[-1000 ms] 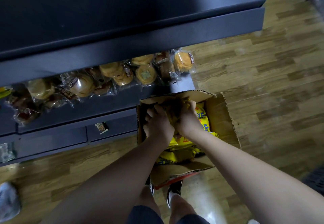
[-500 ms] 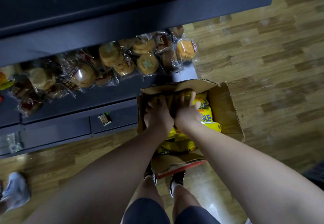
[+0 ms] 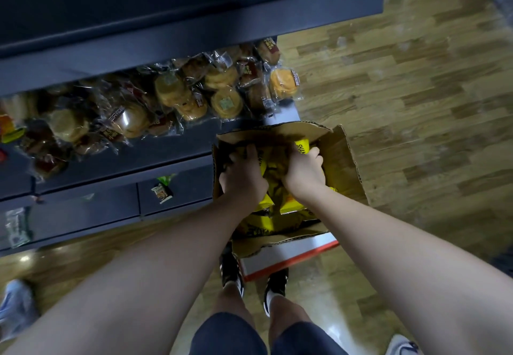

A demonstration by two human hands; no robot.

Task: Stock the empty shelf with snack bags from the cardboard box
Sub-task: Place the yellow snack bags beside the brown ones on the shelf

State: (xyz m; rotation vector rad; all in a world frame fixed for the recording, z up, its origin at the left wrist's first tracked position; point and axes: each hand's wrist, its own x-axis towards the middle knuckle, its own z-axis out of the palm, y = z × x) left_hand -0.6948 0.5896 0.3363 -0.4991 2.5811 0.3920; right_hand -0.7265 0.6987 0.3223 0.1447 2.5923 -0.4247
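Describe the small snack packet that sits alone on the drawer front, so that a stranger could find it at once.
Start at the dark shelf unit and go down to its drawer fronts, left of the cardboard box. The small packet is there alone, unlike the clear-wrapped buns piled above.

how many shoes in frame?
4. Two dark shoes, the wearer's own: one and the other just below the cardboard box. A pale shoe at the left edge, another pale one at the bottom right, cropped. More may lie out of view.

floor (image 3: 416,104): wood-look planks, glossy | shelving unit (image 3: 194,29): dark grey, left | light: dim, overhead glare
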